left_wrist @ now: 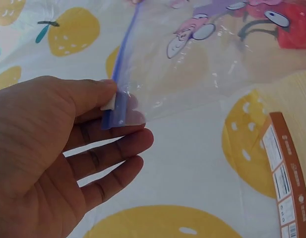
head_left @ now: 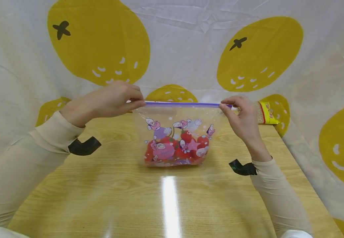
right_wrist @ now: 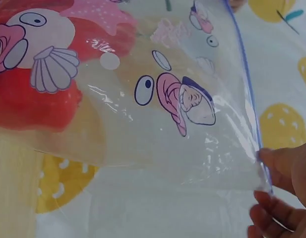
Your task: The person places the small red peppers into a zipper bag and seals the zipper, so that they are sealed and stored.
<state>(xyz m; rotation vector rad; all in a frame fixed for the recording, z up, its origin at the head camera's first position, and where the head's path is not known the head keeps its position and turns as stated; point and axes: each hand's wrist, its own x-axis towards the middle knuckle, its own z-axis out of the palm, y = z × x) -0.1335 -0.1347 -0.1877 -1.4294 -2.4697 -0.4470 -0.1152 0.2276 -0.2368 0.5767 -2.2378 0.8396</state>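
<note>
A clear zip bag [head_left: 175, 132] with purple trim, printed with cartoon shells and starfish, hangs upright close over the table. Several rounded red items [head_left: 181, 148] lie in its bottom, at least one with a green stem; the print partly covers them. My left hand [head_left: 116, 99] pinches the top left corner of the bag. A small white slider [left_wrist: 109, 103] shows by its thumb in the left wrist view, on the blue-purple zip strip [left_wrist: 124, 59]. At the opposite end, my right hand [head_left: 241, 114] pinches the other top corner, and the strip is stretched straight between them.
At the back right of the wooden table [head_left: 106, 191] lies a yellow packet [head_left: 267, 113], partly behind the right hand. An orange-brown box [left_wrist: 285, 173] with printed labels appears in the left wrist view. A white cloth with yellow fruit prints [head_left: 178, 49] hangs behind the table.
</note>
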